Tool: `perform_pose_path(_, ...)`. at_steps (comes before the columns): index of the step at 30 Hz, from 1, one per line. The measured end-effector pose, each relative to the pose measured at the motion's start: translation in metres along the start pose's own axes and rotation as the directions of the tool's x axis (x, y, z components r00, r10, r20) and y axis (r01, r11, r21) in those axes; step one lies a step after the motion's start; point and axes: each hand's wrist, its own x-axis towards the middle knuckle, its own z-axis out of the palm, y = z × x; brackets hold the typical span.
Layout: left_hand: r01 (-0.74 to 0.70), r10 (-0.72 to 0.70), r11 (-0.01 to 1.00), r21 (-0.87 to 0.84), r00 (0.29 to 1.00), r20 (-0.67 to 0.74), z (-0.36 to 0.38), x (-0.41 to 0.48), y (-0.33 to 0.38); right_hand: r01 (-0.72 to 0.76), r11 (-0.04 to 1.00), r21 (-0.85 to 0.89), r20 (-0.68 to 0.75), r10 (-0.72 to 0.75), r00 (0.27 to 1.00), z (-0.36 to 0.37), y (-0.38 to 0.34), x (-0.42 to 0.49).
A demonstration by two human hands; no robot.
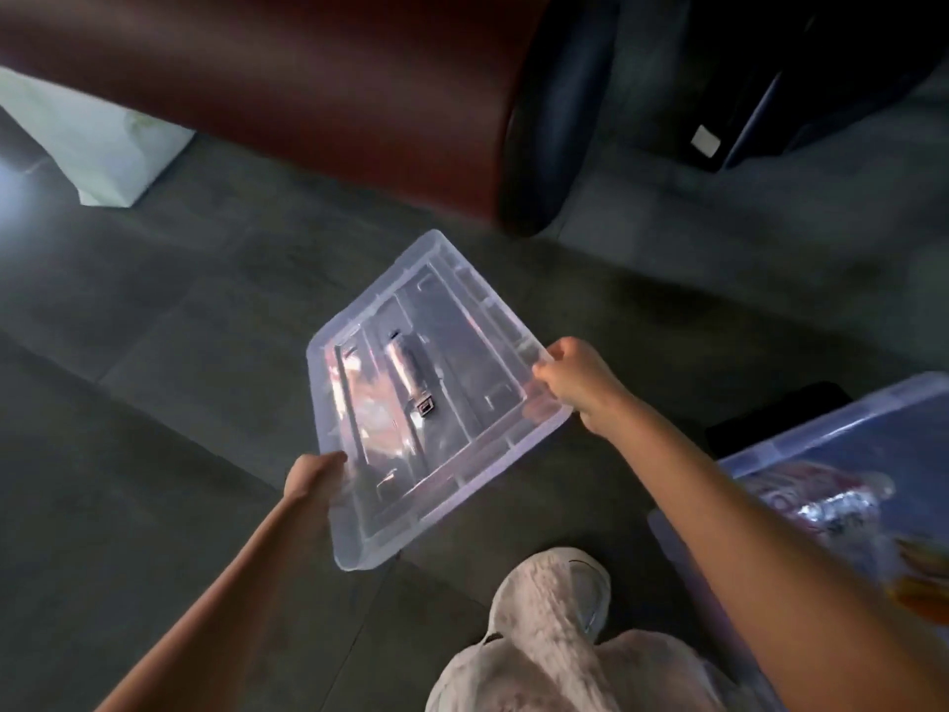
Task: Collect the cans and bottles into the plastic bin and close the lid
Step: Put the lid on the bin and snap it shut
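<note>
The lid [462, 352] is clear plastic with a faint lilac-blue tint and a pinkish glare on it. The bin [821, 434] has the same bluish tint, with red, white and silver showing through it. Dark grey tiled floor [179, 352], maroon seat [308, 69], white bag [102, 141], beige trousers [539, 634].
</note>
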Motion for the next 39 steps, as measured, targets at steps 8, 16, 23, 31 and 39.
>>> perform_pose_path(8,-0.277,0.251,0.958,0.070,0.934,0.253,0.103,-0.097,0.118,-0.078,0.972,0.220,-0.348,0.153,0.925,-0.186,-0.018,-0.068)
perform_pose_path(16,-0.684,0.552,0.693,0.228,0.707,0.442,0.193,-0.221,0.191,0.115,0.913,0.392,-0.678,0.201,0.707,-0.313,0.031,-0.159)
perform_pose_path(23,-0.794,0.736,0.596,-0.120,0.480,0.477,0.236,-0.316,0.244,0.241,0.970,-0.006,-0.943,-0.086,0.322,-0.386,0.043,-0.244)
perform_pose_path(31,-0.323,0.537,0.841,-0.434,0.589,0.604,0.255,-0.355,0.262,-0.097,0.709,-0.699,-0.715,-0.691,0.105,-0.352,0.111,-0.326)
perform_pose_path(39,-0.424,0.331,0.906,0.004,0.713,0.618,0.275,-0.303,0.183,-0.089,0.553,-0.828,-0.558,-0.802,0.213,-0.273,0.230,-0.357)
